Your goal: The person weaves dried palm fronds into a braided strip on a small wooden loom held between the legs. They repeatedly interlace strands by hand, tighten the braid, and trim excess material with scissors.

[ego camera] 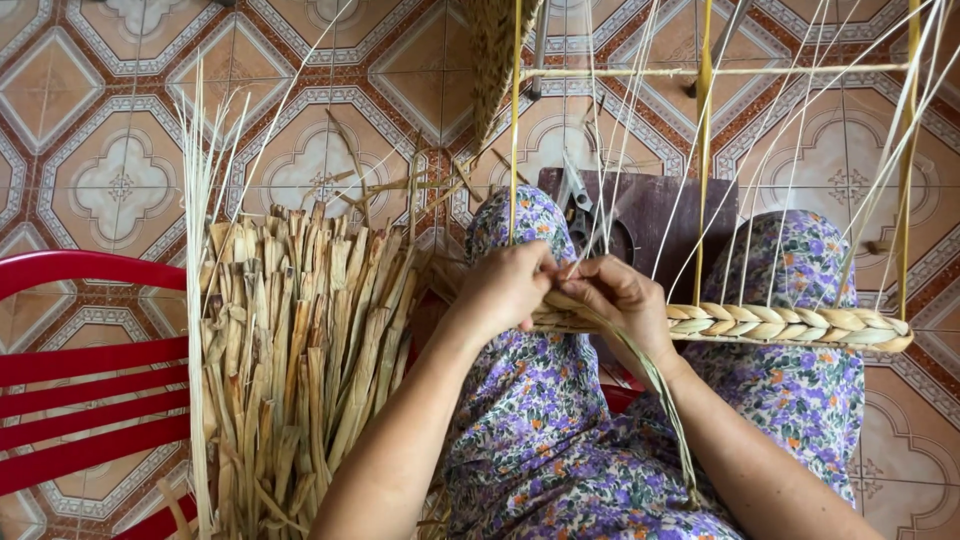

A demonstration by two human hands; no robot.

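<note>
Straw-coloured fibre forms a flat plaited braid running level from the hands out to the right, above the lap in floral-print fabric; its finished part shows tight, overlapping chevron folds, pale tan with a slight sheen. Left hand is closed in a pinch on the working end of the braid, fingers curled over the strands. Right hand is likewise closed on the same end, touching the left hand, with loose strands trailing down from under it across the lap. Thin upright strands rise from the braid to a horizontal rod, partly screening a dark wooden board behind. Dried leaf bundle stands left of the arm, beside a red slatted chair.
</note>
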